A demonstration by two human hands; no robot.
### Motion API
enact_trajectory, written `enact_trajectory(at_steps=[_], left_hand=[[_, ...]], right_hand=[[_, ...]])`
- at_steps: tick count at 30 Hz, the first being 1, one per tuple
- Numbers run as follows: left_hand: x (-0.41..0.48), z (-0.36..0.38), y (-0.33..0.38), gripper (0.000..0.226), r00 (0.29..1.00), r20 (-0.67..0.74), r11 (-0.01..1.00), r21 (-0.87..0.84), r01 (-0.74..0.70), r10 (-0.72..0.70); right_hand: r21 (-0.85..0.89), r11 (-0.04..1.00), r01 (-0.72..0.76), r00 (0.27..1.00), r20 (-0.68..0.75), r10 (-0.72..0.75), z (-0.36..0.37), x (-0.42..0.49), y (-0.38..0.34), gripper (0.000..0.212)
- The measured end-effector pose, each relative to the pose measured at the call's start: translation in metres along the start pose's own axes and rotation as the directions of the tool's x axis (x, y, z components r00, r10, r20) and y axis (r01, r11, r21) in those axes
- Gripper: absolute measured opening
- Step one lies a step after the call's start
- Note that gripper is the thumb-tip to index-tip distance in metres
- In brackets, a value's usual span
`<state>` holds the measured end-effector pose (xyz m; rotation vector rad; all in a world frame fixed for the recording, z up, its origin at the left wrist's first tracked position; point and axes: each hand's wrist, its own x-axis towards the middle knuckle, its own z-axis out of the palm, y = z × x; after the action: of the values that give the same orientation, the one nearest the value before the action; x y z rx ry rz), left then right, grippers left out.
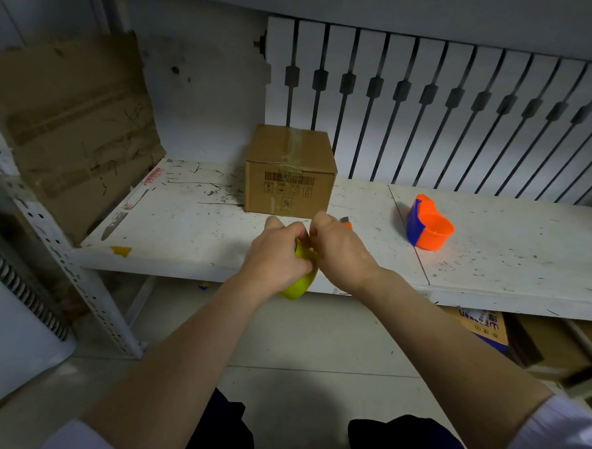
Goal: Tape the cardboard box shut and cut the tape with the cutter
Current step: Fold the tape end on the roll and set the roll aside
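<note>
A small cardboard box [290, 171] stands on the white shelf [191, 225], flaps down, with clear tape running over its top and front. In front of it my left hand [277, 254] grips a yellow-green tape roll [300, 283] held on edge over the shelf's front rim. My right hand [338, 249] pinches at the top of the same roll, fingertips meeting those of the left. A cutter with an orange body [346, 223] lies on the shelf just behind my right hand, mostly hidden by it.
An orange and blue tape dispenser [426, 227] sits on the shelf to the right. Flattened cardboard [73, 123] leans at the left end. A slatted white panel [431, 111] backs the shelf. Boxes [484, 328] lie under the shelf at the right.
</note>
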<state>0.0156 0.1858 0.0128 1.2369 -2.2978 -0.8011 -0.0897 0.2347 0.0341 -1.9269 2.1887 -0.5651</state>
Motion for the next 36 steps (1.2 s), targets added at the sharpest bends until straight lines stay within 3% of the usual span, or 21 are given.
enact_trajectory(at_steps=[4, 6, 8, 10, 11, 14, 16, 19, 21, 23, 27, 30, 33, 36], left_hand=[[0.0, -0.001, 0.002, 0.028, 0.995, -0.068, 0.997, 0.032, -0.074, 0.076], [0.001, 0.001, 0.002, 0.023, 0.996, -0.076, 0.999, 0.007, -0.042, 0.042], [0.003, 0.001, -0.002, 0.019, 0.998, -0.036, 0.985, -0.165, 0.044, -0.05], [0.003, -0.003, -0.005, 0.02, 0.987, 0.08, 0.874, -0.46, 0.158, -0.137], [0.003, -0.006, -0.005, 0.021, 0.983, 0.098, 0.811, -0.556, 0.181, -0.152], [0.006, -0.011, -0.007, 0.023, 0.975, -0.018, 0.704, -0.696, 0.146, -0.22], [0.006, -0.012, -0.009, 0.023, 0.955, -0.059, 0.638, -0.756, 0.148, -0.291], [0.006, -0.01, -0.009, 0.019, 0.939, 0.02, 0.507, -0.838, 0.203, -0.343], [0.004, -0.006, -0.006, 0.018, 0.931, 0.094, 0.444, -0.859, 0.255, -0.354], [0.002, -0.003, -0.001, 0.017, 0.929, 0.145, 0.417, -0.863, 0.287, -0.34], [-0.003, 0.001, -0.002, 0.02, 0.971, -0.011, 0.654, -0.741, 0.154, -0.24], [-0.006, 0.0, 0.001, 0.024, 0.974, -0.167, 0.806, -0.592, 0.024, -0.151], [-0.005, -0.002, 0.004, 0.017, 0.96, -0.259, 0.878, -0.477, -0.035, -0.102], [-0.005, 0.0, 0.006, 0.011, 0.932, -0.344, 0.883, -0.464, -0.064, -0.113]], right_hand=[[-0.079, 0.993, 0.083, 0.996, -0.012, -0.084, 0.002, -0.001, -0.002, 0.016], [-0.103, 0.988, 0.114, 0.993, -0.003, -0.115, 0.002, -0.004, -0.004, 0.016], [-0.126, 0.984, 0.129, 0.991, -0.003, -0.131, 0.002, -0.005, -0.004, 0.015], [-0.056, 0.993, 0.101, 0.994, -0.044, -0.104, 0.0, -0.003, 0.0, 0.011], [0.068, 0.995, 0.07, 0.995, -0.073, -0.065, -0.001, -0.001, 0.002, 0.009], [0.474, 0.881, -0.002, 0.985, -0.15, 0.083, -0.002, 0.003, 0.012, 0.028], [0.584, 0.811, -0.039, 0.969, -0.175, 0.173, -0.001, 0.003, 0.021, 0.046], [0.506, 0.858, -0.089, 0.99, -0.051, 0.133, 0.006, 0.002, 0.029, 0.064], [0.451, 0.887, -0.097, 0.995, 0.023, 0.098, 0.014, 0.003, 0.027, 0.055], [0.399, 0.912, -0.091, 0.994, -0.014, 0.106, 0.018, 0.004, 0.023, 0.043], [0.154, 0.987, -0.047, 0.986, -0.149, 0.07, 0.017, 0.005, 0.022, 0.031], [0.09, 0.995, -0.041, 0.98, -0.191, 0.058, 0.021, 0.002, 0.019, 0.024], [0.096, 0.995, -0.02, 0.966, -0.255, 0.044, 0.025, 0.0, 0.015, 0.022], [0.132, 0.991, 0.018, 0.952, -0.304, 0.023, 0.026, 0.0, 0.012, 0.022]])
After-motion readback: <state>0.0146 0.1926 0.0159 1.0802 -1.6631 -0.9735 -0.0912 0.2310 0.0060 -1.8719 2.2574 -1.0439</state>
